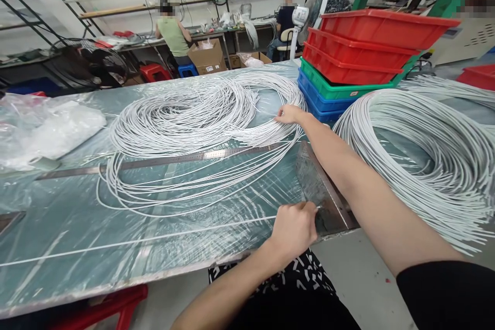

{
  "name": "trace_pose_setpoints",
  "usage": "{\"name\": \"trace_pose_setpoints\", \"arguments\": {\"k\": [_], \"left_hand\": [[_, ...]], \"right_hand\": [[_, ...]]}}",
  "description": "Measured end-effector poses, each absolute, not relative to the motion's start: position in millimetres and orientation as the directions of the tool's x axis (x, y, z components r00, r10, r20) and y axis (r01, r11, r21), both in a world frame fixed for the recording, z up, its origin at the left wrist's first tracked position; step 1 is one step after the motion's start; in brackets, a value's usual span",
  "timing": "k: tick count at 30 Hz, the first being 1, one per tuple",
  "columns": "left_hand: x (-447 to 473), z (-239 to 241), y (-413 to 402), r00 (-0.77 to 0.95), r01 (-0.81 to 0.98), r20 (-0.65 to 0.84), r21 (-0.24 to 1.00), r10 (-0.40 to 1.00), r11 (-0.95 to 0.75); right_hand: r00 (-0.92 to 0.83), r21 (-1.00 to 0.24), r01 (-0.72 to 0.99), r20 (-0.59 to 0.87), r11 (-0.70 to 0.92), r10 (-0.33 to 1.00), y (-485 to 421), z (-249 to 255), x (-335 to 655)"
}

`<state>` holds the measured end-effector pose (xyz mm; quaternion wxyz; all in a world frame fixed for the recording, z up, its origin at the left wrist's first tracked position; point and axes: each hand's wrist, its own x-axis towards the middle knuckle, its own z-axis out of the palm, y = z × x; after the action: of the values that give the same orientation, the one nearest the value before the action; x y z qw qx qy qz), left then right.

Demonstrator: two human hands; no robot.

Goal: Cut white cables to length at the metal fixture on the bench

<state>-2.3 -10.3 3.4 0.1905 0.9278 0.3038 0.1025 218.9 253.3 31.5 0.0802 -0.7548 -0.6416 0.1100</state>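
White and slender, a single length of cable (pixel 216 227) is running almost straight across the near side of the film-covered teal tabletop (pixel 77 216), from the left edge of what I am seeing to the person's left hand (pixel 294 226). Its surface is looking smooth and plain, bowing only very slightly. That left hand is holding it in a fist near one end, a short tip showing beyond the fingers, just beside a dull metal plate (pixel 315 180). Farther out, the right hand (pixel 291 113) is touching a ring of white cables (pixel 266 134), its fingers bunching narrowly; I cannot tell whether they are gripping a strand. That ring is overlapping a broader, tangled-looking coil (pixel 154 136). Loose loops (pixel 111 178) are lying on the near side, crossing a steel ruler (pixel 232 152). To the right, a thick pale coil (pixel 421 201) is resting near stacked plastic bins (pixel 356 54), its many ends fanning outward.
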Motion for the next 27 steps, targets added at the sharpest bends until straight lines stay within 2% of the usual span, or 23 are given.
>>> {"name": "trace_pose_setpoints", "arguments": {"k": [27], "left_hand": [[-3.1, 3.8, -9.3, 0.794, 0.524, 0.103, 0.384, 0.599, -0.76]], "right_hand": [[0.144, -0.208, 0.965, -0.072, -0.156, 0.987, 250.3, 34.3, 215.9]]}}
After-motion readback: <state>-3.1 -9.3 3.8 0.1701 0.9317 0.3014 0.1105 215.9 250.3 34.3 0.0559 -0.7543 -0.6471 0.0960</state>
